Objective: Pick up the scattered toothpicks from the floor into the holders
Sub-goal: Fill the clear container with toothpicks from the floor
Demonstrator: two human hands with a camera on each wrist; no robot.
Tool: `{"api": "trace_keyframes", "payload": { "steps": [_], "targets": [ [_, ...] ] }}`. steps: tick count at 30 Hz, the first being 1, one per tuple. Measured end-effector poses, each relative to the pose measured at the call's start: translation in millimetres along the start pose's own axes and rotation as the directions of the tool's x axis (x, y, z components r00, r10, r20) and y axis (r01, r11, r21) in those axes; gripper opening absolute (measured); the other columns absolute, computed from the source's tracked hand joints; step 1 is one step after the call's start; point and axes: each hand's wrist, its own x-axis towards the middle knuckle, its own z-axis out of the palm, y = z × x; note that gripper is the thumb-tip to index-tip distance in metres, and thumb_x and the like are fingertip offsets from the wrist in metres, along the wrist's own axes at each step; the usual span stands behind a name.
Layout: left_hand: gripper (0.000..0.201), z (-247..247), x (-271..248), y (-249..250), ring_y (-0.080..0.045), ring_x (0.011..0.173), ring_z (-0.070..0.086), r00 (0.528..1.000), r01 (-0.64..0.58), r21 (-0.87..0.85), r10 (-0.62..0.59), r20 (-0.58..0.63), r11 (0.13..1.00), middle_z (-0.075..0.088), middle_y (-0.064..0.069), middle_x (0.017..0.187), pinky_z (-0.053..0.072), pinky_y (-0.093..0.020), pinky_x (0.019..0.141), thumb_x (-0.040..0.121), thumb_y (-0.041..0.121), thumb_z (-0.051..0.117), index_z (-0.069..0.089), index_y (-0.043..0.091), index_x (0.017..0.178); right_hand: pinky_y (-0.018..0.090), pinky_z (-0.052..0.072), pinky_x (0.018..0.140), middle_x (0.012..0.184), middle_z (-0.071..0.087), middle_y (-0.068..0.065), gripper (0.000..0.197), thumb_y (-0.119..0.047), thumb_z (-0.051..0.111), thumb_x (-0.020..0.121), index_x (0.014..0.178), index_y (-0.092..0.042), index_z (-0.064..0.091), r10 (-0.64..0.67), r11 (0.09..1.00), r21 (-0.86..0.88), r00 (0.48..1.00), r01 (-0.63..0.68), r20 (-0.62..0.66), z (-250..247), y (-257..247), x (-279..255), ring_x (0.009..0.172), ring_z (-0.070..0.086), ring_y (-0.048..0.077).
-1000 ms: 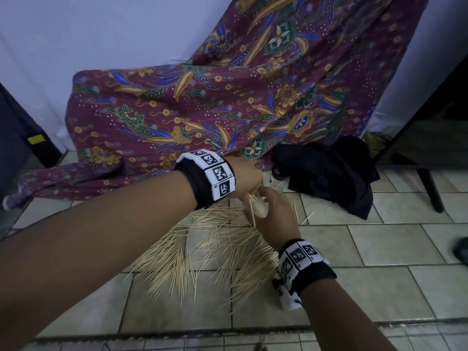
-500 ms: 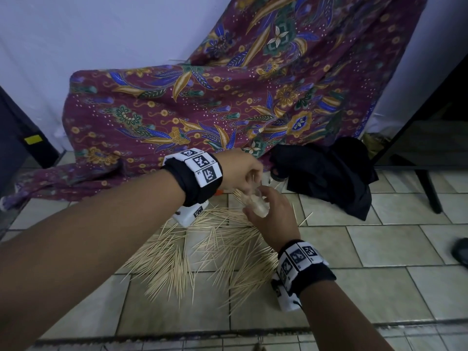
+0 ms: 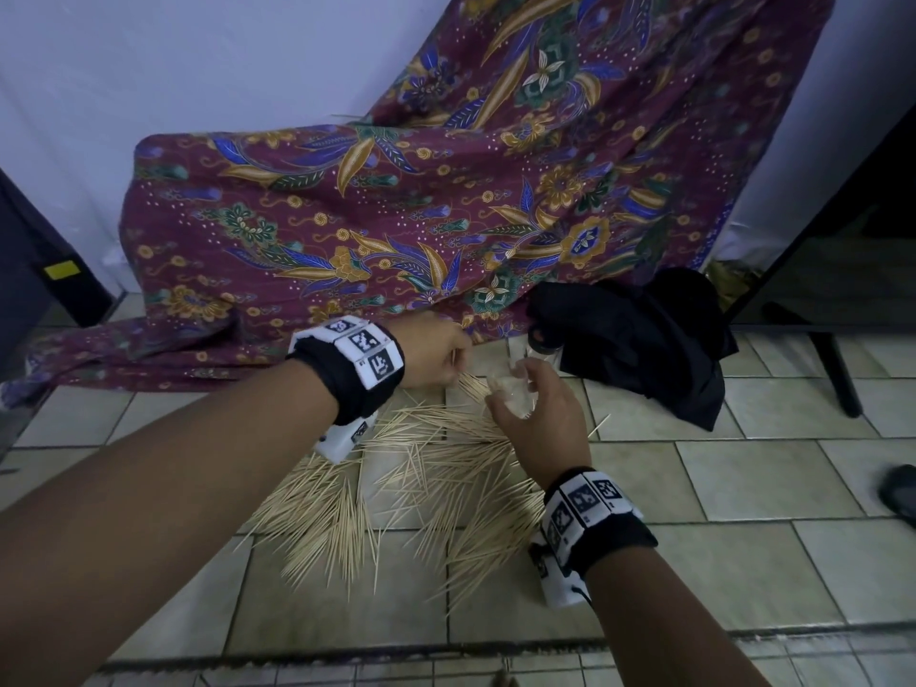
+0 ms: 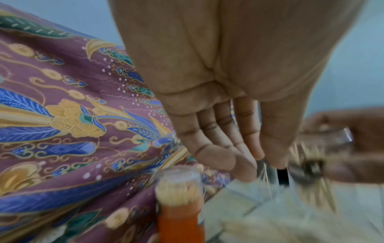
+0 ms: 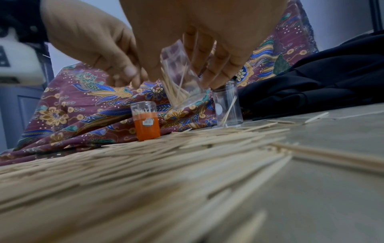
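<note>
Head view: the left hand (image 3: pixel 436 352) has drifted left off the clear holder (image 3: pixel 513 391) since 0.5 s ago and now dips, fingers loosely straight and seemingly empty, toward the toothpicks (image 3: pixel 396 488) on the floor. The right hand (image 3: pixel 538 419) grips the tilted, part-filled holder. Another pickup seems next.

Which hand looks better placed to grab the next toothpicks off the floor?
Probably the left hand: it carries no holder and reaches down toward the scattered toothpicks, while the right hand grips the clear holder.
</note>
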Motion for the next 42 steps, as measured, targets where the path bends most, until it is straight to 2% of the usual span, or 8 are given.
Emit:
{"api": "trace_keyframes", "payload": {
  "steps": [4, 9, 13, 16, 19, 26, 37, 42],
  "targets": [
    [0.049, 44.0, 2.4, -4.1, -0.022, 0.104, 0.056, 0.978, -0.037, 0.223, -0.01, 0.207, 0.974, 0.059, -0.001, 0.116, 0.05, -0.035, 0.085, 0.082, 0.046, 0.068, 0.057, 0.019, 0.122, 0.031, 0.045, 0.087, 0.114, 0.063, -0.001, 0.052, -0.037, 0.072, 0.083, 0.127, -0.02, 0.051, 0.025, 1.0, -0.012, 1.0, -0.025, 0.006, -0.9, 1.0, 0.2, 0.106, 0.057, 0.019],
    [0.081, 79.5, 5.4, -14.6, -0.026, 0.102, 0.057, 0.978, -0.03, 0.304, -0.034, 0.204, 0.952, 0.051, -0.005, 0.12, 0.053, -0.043, 0.082, 0.069, 0.064, 0.068, 0.047, 0.013, 0.128, 0.031, 0.045, 0.087, 0.116, 0.063, -0.001, 0.054, -0.039, 0.072, 0.083, 0.128, -0.019, 0.051, 0.034, 0.999, -0.027, 0.999, -0.033, 0.025, -0.2, 0.6, 0.2, 0.107, 0.058, 0.019],
    [0.07, 78.2, 6.2, -12.7, -0.027, 0.102, 0.057, 0.983, -0.028, 0.293, -0.028, 0.184, 0.956, 0.05, -0.006, 0.118, 0.052, -0.04, 0.083, 0.076, 0.059, 0.067, 0.052, 0.013, 0.126, 0.032, 0.047, 0.088, 0.117, 0.063, -0.002, 0.054, -0.042, 0.072, 0.082, 0.127, -0.02, 0.051, 0.033, 0.999, -0.03, 0.999, -0.032, 0.032, 2.0, 2.1, 2.1, 0.107, 0.058, 0.017],
    [0.044, 76.2, 5.4, -7.3, -0.027, 0.097, 0.058, 0.982, -0.048, 0.295, -0.009, 0.188, 0.954, 0.051, -0.007, 0.114, 0.05, -0.034, 0.077, 0.084, 0.046, 0.063, 0.063, 0.013, 0.114, 0.034, 0.048, 0.089, 0.117, 0.063, -0.003, 0.054, -0.043, 0.072, 0.082, 0.126, -0.02, 0.051, 0.028, 0.999, -0.031, 0.999, -0.027, 0.033, 4.4, 4.1, 3.6, 0.108, 0.058, 0.018],
    [0.029, 76.0, 3.7, -2.7, -0.03, 0.095, 0.059, 0.983, -0.07, 0.311, 0.013, 0.181, 0.948, 0.055, -0.012, 0.108, 0.052, -0.038, 0.078, 0.09, 0.029, 0.055, 0.067, 0.008, 0.106, 0.033, 0.047, 0.087, 0.117, 0.063, -0.003, 0.053, -0.042, 0.072, 0.082, 0.125, -0.019, 0.052, 0.024, 0.999, -0.031, 0.999, -0.023, 0.028, 5.3, 5.6, 4.3, 0.107, 0.058, 0.018],
    [0.024, 80.4, 1.5, 1.6, -0.029, 0.1, 0.058, 0.985, -0.114, 0.403, 0.052, 0.162, 0.908, 0.065, -0.013, 0.103, 0.05, -0.036, 0.081, 0.093, 0.014, 0.048, 0.068, 0.007, 0.102, 0.031, 0.047, 0.083, 0.114, 0.064, -0.006, 0.052, -0.046, 0.071, 0.081, 0.123, -0.022, 0.052, 0.006, 0.999, -0.04, 1.0, -0.006, 0.022, 7.9, 8.0, 4.8, 0.103, 0.058, 0.016],
    [0.031, 83.4, -2.1, 1.2, -0.032, 0.113, 0.05, 0.994, -0.077, 0.386, 0.041, 0.098, 0.919, 0.055, -0.015, 0.12, 0.044, -0.039, 0.086, 0.095, 0.006, 0.044, 0.055, 0.004, 0.123, 0.029, 0.045, 0.08, 0.11, 0.064, -0.005, 0.048, -0.045, 0.071, 0.081, 0.12, -0.021, 0.053, 0.0, 1.0, -0.031, 1.0, 0.0, 0.013, 7.7, 6.0, 4.8, 0.099, 0.059, 0.016],
    [0.023, 66.9, -9.6, -3.0, -0.034, 0.099, 0.061, 0.994, -0.063, 0.34, 0.029, 0.103, 0.938, 0.061, -0.016, 0.111, 0.049, -0.037, 0.077, 0.095, 0.007, 0.048, 0.057, 0.004, 0.116, 0.03, 0.045, 0.083, 0.113, 0.064, -0.005, 0.05, -0.045, 0.07, 0.082, 0.122, -0.021, 0.053, 0.01, 0.999, -0.031, 1.0, -0.009, 0.026, 5.8, 4.2, 5.0, 0.102, 0.058, 0.015]
  ]
}}
